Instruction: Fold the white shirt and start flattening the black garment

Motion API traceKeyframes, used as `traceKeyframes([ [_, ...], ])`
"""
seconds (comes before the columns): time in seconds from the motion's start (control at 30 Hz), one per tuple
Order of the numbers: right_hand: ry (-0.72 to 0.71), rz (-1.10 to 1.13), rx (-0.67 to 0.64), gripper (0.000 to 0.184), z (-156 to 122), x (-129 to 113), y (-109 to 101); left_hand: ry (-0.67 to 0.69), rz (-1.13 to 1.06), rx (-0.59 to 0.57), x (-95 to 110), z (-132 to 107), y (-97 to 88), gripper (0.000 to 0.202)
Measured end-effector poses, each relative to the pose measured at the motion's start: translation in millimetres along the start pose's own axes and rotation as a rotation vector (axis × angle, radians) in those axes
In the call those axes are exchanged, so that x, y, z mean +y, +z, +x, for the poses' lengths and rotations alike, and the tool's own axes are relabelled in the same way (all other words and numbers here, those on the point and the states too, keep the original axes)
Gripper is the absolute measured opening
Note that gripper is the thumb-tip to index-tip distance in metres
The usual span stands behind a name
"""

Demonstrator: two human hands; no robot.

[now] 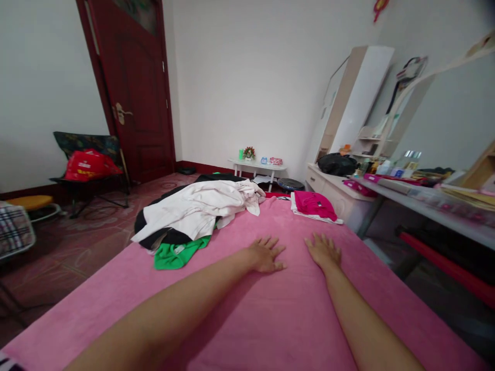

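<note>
My left hand (266, 254) rests on the pink cloth cover (278, 304) with its fingers spread and nothing in it. To its right, my right hand (325, 250) is also spread out over the same cover, holding nothing. Ahead and left of my hands lies a loose heap of clothes: a white garment (204, 203) on top, black cloth (166, 239) beneath it, and a green garment (180, 253) poking out in front. Beyond my right hand sits a folded magenta garment (315, 204) on top of folded white cloth (332, 221).
A dressing table (444, 201) with bottles and boxes runs along the right side, beside a cabinet with a black bag (337, 164). A low white table (257, 165) stands at the far wall. On the left are a folding chair with a red bag (91, 166) and a dark red door (135, 93).
</note>
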State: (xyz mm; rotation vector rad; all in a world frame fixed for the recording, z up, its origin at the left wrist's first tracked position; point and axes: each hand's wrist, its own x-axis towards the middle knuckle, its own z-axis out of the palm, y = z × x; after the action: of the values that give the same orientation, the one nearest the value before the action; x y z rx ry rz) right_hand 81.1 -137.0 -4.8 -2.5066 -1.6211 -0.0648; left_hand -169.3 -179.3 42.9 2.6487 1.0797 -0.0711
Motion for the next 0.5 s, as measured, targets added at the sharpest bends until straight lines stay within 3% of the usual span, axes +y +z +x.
traceKeyframes([
  [0.1,-0.016,0.025,0.016,0.066,-0.1,1.9,-0.9,0.119,0.050,-0.002,-23.5,-33.0,-12.7,0.073],
  [0.2,-0.026,0.033,0.036,0.066,-1.0,2.6,-2.6,0.148,0.131,0.112,-58.7,-61.9,-36.8,0.040],
  [0.37,-0.034,0.029,0.048,0.063,-1.4,2.6,-4.3,-0.348,0.395,0.709,-135.8,-113.5,-95.2,0.029],
  [0.43,-0.035,0.026,0.053,0.061,-1.4,2.4,-4.1,-0.602,0.429,0.824,-166.7,-132.7,-112.6,0.034],
  [0.5,-0.032,0.024,0.059,0.060,-1.8,2.1,-4.0,-0.842,0.341,0.827,-192.6,-147.3,-121.6,0.048],
])
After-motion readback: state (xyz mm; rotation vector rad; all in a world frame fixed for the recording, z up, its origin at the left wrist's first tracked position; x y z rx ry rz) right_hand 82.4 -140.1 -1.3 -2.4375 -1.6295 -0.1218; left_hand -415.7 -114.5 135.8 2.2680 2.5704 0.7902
